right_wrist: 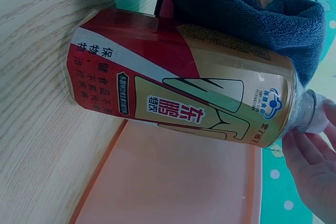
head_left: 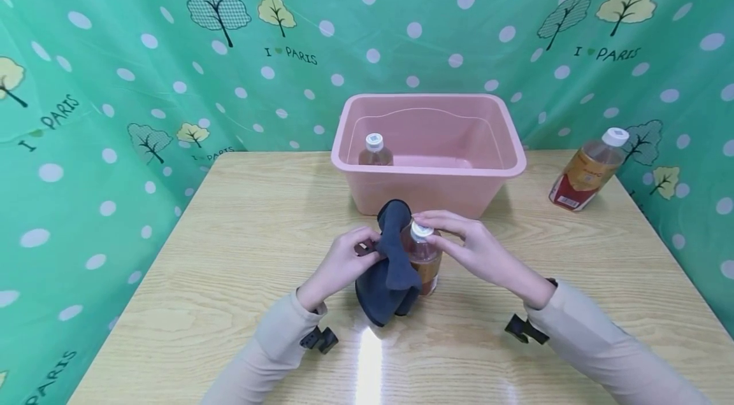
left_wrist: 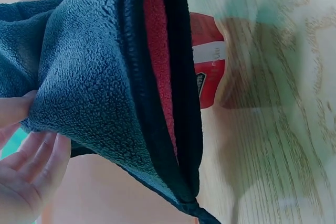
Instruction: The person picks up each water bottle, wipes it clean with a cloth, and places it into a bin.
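My left hand [head_left: 346, 260] pinches a dark blue towel [head_left: 385, 281], which is bunched at the top and hangs down in folds. In the left wrist view, a strip of the towel's red inner side shows beside its black edging. Against the towel's right side stands a drink bottle [head_left: 429, 267] with a red and gold label and a white cap. My right hand [head_left: 473, 247] holds this bottle by its cap from above. The bottle's base is down at the wooden table in the right wrist view, and the towel [right_wrist: 252, 14] lies along the bottle's far side.
Just behind my hands is a pink plastic bin [head_left: 430, 185], with another white-capped bottle [head_left: 375, 151] inside at its left. A third bottle [head_left: 589, 169] with a red and gold label stands at the table's back right. A green patterned curtain [head_left: 321, 48] borders the wooden table [head_left: 241, 227].
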Demonstrator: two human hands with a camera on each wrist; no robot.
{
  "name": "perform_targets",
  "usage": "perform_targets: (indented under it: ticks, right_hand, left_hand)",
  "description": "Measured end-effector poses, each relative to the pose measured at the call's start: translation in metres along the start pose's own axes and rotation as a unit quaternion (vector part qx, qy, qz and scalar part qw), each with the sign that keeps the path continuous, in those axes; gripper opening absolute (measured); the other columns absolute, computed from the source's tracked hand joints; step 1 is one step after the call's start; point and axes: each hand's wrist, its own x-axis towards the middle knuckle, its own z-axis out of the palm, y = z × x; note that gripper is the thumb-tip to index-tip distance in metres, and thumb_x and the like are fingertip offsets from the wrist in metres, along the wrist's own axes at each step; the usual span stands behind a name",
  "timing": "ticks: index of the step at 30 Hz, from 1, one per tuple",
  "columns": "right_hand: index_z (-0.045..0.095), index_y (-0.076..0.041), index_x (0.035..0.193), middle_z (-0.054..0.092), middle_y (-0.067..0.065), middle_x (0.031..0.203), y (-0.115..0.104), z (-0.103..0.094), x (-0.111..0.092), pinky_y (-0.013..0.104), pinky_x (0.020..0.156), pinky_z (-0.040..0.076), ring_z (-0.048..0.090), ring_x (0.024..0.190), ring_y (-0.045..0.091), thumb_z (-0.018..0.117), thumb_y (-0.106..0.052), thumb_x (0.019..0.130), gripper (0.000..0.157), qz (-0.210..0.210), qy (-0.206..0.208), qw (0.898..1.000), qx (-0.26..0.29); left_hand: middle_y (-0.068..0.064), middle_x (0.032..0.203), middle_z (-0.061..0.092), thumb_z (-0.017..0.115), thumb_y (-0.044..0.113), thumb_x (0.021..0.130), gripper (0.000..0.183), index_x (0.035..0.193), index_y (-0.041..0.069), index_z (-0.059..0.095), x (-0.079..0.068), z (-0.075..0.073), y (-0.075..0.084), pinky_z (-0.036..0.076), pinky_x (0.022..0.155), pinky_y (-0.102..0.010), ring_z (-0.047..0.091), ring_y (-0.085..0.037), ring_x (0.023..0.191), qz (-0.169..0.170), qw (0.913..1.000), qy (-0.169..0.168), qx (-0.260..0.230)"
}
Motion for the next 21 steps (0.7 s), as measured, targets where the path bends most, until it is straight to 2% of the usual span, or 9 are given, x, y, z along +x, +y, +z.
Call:
perform_targets:
  ticks: [9, 21]
  right_hand:
    - [0.059, -0.005, 0.113, 0.058, 0.006, 0.115, 0.0003, 0.0014, -0.0005, 0.014, 0.086, 0.039, 0.050, 0.109, 0.012, 0.058, 0.000, 0.080, 0.033, 0.004, 0.005, 1.000, 0.007]
    - [0.059, -0.004, 0.113, 0.058, 0.006, 0.114, 0.0015, 0.0014, -0.0008, 0.015, 0.087, 0.039, 0.050, 0.109, 0.011, 0.058, 0.000, 0.081, 0.033, 0.007, 0.008, 1.000, 0.016]
  left_hand:
    - [-0.008, 0.081, 0.057, 0.060, -0.008, 0.072, 0.014, 0.084, 0.000, 0.059, 0.0006, 0.0011, -0.0014, 0.047, 0.060, -0.020, 0.055, -0.015, 0.070, -0.011, 0.9996, -0.021, 0.017]
    - [-0.009, 0.077, 0.056, 0.058, -0.010, 0.071, 0.016, 0.082, 0.002, 0.057, -0.0009, 0.0070, -0.0073, 0.047, 0.058, -0.022, 0.053, -0.015, 0.068, -0.004, 0.9997, -0.024, 0.007]
